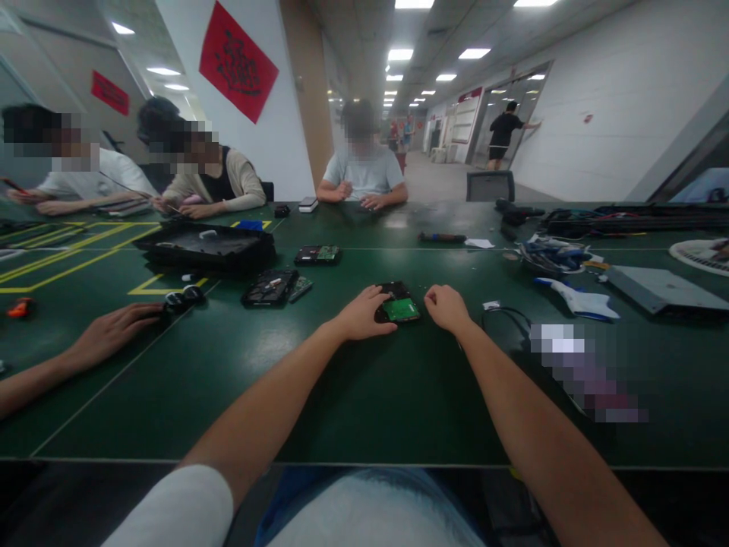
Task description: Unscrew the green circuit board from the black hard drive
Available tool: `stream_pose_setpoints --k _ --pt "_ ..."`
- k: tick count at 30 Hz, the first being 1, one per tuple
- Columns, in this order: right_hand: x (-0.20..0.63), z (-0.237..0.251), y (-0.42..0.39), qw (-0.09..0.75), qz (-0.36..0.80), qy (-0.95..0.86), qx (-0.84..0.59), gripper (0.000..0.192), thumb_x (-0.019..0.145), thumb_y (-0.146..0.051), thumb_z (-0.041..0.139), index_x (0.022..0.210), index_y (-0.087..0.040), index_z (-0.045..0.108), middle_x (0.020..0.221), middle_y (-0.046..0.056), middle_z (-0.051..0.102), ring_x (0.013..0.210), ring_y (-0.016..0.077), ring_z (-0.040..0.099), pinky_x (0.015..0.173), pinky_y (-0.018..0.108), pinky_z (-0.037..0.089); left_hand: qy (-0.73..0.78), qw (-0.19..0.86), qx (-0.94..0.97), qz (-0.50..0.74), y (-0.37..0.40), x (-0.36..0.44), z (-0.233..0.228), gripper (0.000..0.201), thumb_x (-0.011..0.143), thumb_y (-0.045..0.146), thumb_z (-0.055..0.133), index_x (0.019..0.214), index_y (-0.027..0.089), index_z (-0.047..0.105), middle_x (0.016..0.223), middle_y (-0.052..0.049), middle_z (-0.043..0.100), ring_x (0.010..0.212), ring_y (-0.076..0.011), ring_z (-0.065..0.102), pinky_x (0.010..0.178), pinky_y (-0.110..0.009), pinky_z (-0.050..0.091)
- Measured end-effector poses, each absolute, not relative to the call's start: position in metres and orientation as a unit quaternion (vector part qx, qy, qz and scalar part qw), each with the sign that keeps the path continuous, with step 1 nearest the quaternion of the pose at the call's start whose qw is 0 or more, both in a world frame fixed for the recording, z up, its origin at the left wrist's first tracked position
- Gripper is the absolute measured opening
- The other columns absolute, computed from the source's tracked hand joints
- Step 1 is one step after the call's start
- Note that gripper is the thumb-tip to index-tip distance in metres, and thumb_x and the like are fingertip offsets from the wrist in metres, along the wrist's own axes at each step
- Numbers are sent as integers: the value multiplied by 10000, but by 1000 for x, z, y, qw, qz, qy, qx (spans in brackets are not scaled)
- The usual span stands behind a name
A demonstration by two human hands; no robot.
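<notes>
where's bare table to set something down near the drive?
Bare green table between the near edge and the hard drive under the left hand; right hand beside it. Also bare beyond it. Crowded: drives left, cable and parts right.

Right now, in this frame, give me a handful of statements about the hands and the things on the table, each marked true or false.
1. The left hand rests on a small black hard drive with a green circuit board. True.
2. The right hand holds a screwdriver. False: it lies loosely curled and bare on the dark green table, just beside the drive.
3. A second black drive with a green board lies farther back on the table. True.
4. The large black tray-like case stands to the right of the hands. False: it lies to their left.
5. A co-worker's hand rests on the table at the left. True.
</notes>
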State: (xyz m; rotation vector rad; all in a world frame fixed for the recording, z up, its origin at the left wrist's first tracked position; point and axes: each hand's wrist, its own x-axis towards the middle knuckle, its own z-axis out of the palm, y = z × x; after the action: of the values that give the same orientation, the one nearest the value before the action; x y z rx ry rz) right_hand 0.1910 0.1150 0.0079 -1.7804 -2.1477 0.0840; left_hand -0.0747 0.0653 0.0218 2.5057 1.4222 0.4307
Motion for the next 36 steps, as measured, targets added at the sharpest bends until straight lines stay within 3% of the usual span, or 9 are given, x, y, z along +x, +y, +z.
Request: stream_pose_setpoints --k 10,19,36 --pt "189 7 112 173 32 -763 -622 195 992 -299 545 1001 -208 717 1084 92 675 894 194 627 758 293 430 422 204 867 171 78 -97 20 923 781 589 757 1566 236 421 1684 -85 341 1596 -270 235 1309 -421 223" --pt "185 10 106 152 28 -770 -619 211 1003 -314 533 1050 -205 707 1115 105 670 928 210 633 783 308 442 402 181 876 194 83 -94 10 1004 713 696 783 1518 174 486 1645 -171 390 1552 -373 318 1278 -515 287" --pt "186 7 109 160 20 -778 -607 197 1003 -312 531 1015 -209 699 1087 96 664 879 202 616 752 305 426 354 205 884 226 79 -95 4 881 758 505 802 1514 207 464 1629 -139 408 1541 -361 345 1264 -526 332"
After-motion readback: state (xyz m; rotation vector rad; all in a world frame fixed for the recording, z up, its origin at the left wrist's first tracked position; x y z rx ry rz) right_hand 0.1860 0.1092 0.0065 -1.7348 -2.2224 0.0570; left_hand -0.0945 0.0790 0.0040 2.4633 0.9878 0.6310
